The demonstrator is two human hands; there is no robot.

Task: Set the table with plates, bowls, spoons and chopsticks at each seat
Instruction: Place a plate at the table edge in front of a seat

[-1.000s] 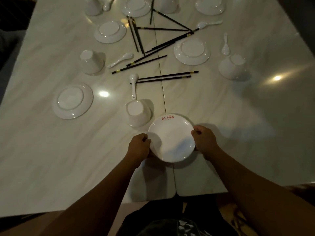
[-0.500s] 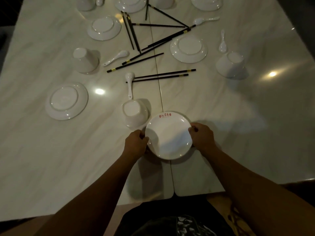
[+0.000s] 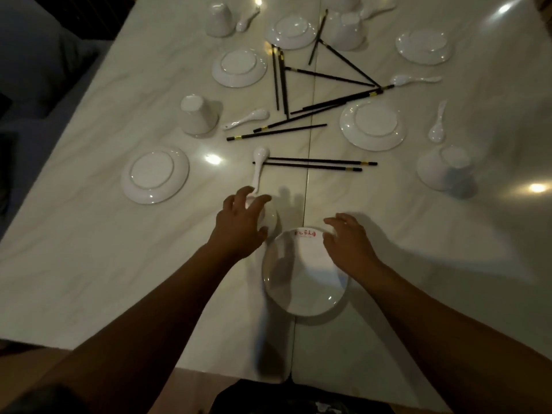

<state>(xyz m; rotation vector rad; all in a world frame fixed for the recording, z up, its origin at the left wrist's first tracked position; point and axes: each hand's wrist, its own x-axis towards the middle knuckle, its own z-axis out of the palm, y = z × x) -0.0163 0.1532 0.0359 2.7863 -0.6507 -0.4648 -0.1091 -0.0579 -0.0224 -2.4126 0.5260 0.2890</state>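
- Since the plate (image 3: 301, 282) lies right way up at the near edge of the pale marble-look table (image 3: 89, 249), across the seam between two tabletops, this seat's first piece looks placed. It is white, glossy and shallow, with red lettering on its far rim.
- Glazed ware like this is probably stiff, fairly light, slick and quick to chip, so I would take it by opposite edges of the rim rather than drag it.
- Over that far rim hangs the right hand (image 3: 348, 243), fingers spread and loosely bent, holding nothing. Whether the fingertips touch the plate I cannot tell.
- Just left of the plate, the left hand (image 3: 240, 225) arches over an upturned bowl (image 3: 271, 218), fingers spread and hooked above its base, thumb toward the plate. Blur hides whether they make contact.
- That bowl likely wants a hold round its wall from above, then a turn upright, and its smooth sides could slip.
- Beyond it lies a white soup spoon (image 3: 259, 167), handle pointing at the bowl, resting across the tips of a pair of black chopsticks (image 3: 316, 164) with gold bands.
- Farther left sits an upside-down plate (image 3: 155, 174), and to the far right a second upturned bowl (image 3: 445, 171).
- Farthest, loose chopsticks (image 3: 322, 85) lie crossed in a heap among more overturned plates, bowls and spoons.
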